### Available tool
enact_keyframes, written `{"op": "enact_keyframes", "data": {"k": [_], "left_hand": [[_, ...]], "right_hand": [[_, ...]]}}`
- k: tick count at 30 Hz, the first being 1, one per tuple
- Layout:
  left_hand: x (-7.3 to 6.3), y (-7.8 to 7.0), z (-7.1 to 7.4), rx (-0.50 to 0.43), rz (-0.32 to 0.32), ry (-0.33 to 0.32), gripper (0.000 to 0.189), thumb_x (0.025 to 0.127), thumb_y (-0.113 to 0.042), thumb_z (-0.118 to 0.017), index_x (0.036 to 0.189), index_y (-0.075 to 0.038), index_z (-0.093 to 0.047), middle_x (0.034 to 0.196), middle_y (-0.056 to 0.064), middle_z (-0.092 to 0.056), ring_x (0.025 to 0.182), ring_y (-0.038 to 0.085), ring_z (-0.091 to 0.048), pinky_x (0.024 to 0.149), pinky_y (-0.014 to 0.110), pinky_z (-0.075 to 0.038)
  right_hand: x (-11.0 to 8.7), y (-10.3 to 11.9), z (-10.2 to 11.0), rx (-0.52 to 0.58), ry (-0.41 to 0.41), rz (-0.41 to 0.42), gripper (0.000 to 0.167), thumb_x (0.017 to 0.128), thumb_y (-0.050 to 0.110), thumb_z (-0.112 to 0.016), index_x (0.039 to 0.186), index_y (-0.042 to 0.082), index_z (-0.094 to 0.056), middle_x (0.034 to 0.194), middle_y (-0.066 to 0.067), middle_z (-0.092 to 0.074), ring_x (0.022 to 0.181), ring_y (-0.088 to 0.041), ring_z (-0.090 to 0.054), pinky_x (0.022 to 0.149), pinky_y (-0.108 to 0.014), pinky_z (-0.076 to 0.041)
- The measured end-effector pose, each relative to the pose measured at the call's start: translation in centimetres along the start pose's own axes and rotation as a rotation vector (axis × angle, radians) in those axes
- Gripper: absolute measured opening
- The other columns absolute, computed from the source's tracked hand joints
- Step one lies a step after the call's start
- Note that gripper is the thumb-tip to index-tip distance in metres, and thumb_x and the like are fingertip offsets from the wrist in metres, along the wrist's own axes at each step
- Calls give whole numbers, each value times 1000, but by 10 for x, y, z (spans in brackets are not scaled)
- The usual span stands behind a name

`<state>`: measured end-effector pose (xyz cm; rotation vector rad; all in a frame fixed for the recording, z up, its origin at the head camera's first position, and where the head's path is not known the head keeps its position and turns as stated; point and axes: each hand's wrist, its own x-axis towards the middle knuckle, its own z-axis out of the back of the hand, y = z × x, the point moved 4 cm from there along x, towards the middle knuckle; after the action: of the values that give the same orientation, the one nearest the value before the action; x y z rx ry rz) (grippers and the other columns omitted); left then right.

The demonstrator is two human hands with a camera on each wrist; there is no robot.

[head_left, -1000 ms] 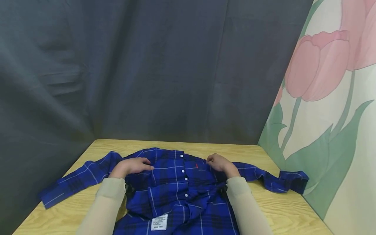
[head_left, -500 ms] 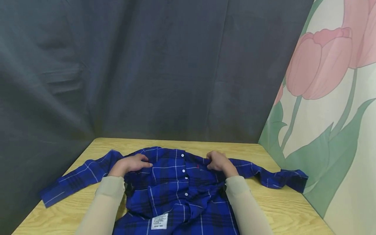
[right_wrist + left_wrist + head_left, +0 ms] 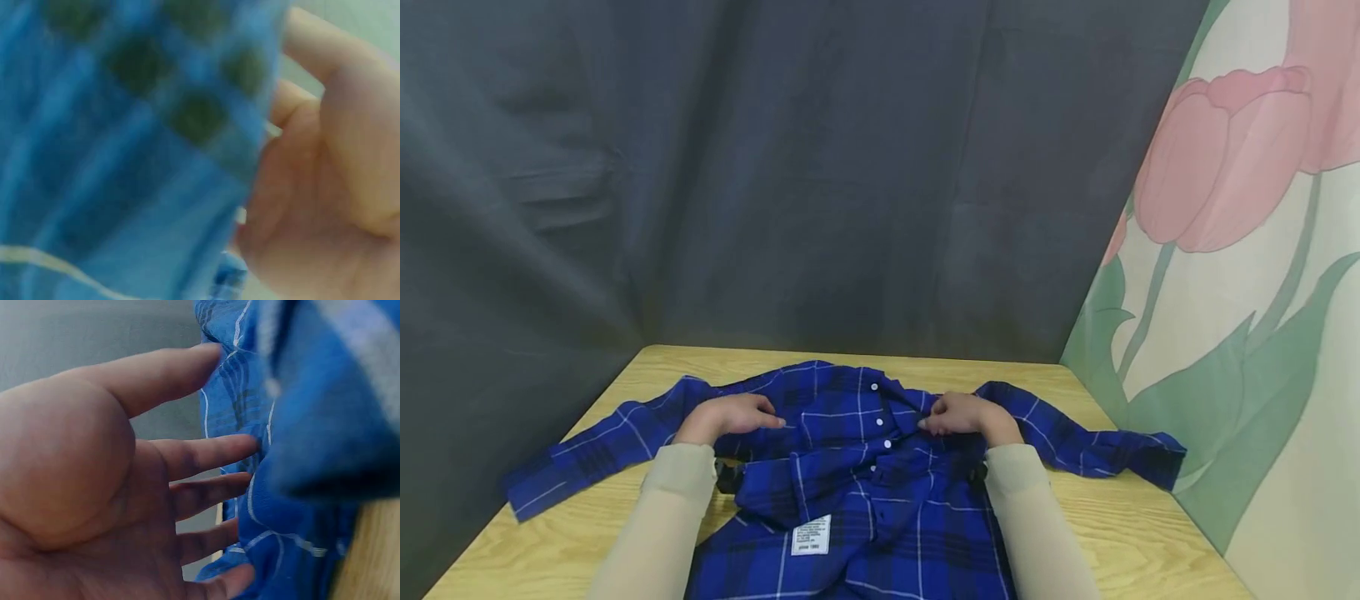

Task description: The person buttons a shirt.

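A blue plaid button-up shirt (image 3: 842, 425) lies front up, collar end away from me, its body bunched in the middle. My right hand (image 3: 962, 417) pinches the cloth near the shoulder and upper chest on the right. In the right wrist view a raised fold of the shirt (image 3: 112, 156) hides most of the fingers of that hand (image 3: 300, 181). My left hand (image 3: 737, 417) rests over the left upper chest. Its fingers are spread and nearly straight against the shirt in the left wrist view, thumb apart. A white printed label (image 3: 811, 536) shows near the hem.
The shirt lies on a light wood table (image 3: 647, 362). Its left sleeve (image 3: 587, 458) stretches to the table's left edge, and its right sleeve (image 3: 1097, 446) reaches the right edge. Behind hangs a dark curtain (image 3: 820, 183); at the right stands a tulip-painted wall (image 3: 1247, 333).
My right hand has drawn the right chest cloth inward, folding it so the red mark there disappears. The right sleeve's upper part shifted up, and the label moved farther from me. The left hand barely moved.
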<state>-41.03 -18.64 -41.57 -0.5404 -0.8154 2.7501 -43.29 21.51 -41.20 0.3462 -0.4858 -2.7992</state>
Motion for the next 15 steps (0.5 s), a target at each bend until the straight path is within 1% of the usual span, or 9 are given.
{"op": "enact_keyframes", "data": {"k": [1, 2, 4, 6, 7, 8, 10, 12, 15], "left_hand": [[-1, 1, -1, 6, 3, 9, 66, 104, -47, -68, 151, -1, -58, 157, 28, -57, 145, 50, -54, 120, 69, -44], [-2, 0, -1, 10, -1, 15, 67, 103, -46, -69, 151, -1, -57, 158, 28, -56, 146, 51, -53, 120, 69, -43], [-3, -2, -2, 8, -12, 24, 70, 101, -47, -72, 153, -3, -56, 162, 28, -53, 149, 51, -50, 122, 70, -41], [-5, -7, -5, 18, -31, 44, 74, 98, -48, -75, 155, -5, -55, 165, 28, -49, 152, 51, -47, 124, 70, -38], [-5, -11, -6, 29, -47, 60, 76, 96, -49, -77, 155, -6, -55, 165, 28, -49, 152, 51, -46, 124, 70, -37], [-6, -16, -8, 43, -64, 75, 77, 95, -51, -78, 155, -8, -55, 166, 27, -49, 153, 51, -46, 125, 70, -37], [-8, -29, -12, 52, -94, 101, 78, 92, -53, -80, 154, -13, -57, 166, 24, -50, 153, 48, -46, 126, 70, -35], [-10, -45, -18, 65, -143, 135, 77, 90, -55, -81, 154, -17, -59, 166, 19, -51, 153, 45, -46, 127, 70, -34], [-12, -67, -28, 85, -205, 199, 71, 89, -54, -82, 150, -23, -63, 163, 11, -56, 152, 38, -49, 129, 66, -35]], "right_hand": [[1, -1, 1, 39, -13, 10, 30, 105, 30, -69, 83, 11, -68, 78, 0, -58, 73, -18, -56, 72, -34, -45], [2, -2, 3, 54, -60, 35, 27, 107, 27, -66, 88, 8, -69, 82, -3, -63, 77, -21, -59, 74, -36, -49], [3, -2, 6, 45, -144, 86, 18, 108, 19, -63, 100, 5, -70, 97, -10, -70, 90, -27, -67, 84, -44, -56], [4, -2, 6, 2, -178, 131, 13, 109, 14, -61, 110, 4, -70, 113, -16, -73, 103, -33, -69, 95, -52, -57], [5, -2, 5, -8, -173, 150, 14, 109, 12, -60, 114, 4, -71, 120, -18, -74, 109, -34, -70, 100, -54, -57], [6, -1, 3, -8, -153, 166, 16, 109, 11, -59, 116, 4, -71, 123, -18, -74, 110, -33, -71, 102, -54, -57], [7, -2, 0, 12, -103, 166, 16, 110, 10, -57, 116, 5, -71, 117, -16, -75, 102, -29, -72, 96, -49, -58], [8, -1, -1, 23, -84, 154, 17, 109, 12, -57, 118, 6, -71, 114, -16, -75, 97, -27, -70, 94, -49, -58], [8, 1, -3, 17, -59, 130, 25, 108, 14, -58, 127, 3, -70, 120, -19, -75, 105, -31, -71, 100, -52, -58]]}}
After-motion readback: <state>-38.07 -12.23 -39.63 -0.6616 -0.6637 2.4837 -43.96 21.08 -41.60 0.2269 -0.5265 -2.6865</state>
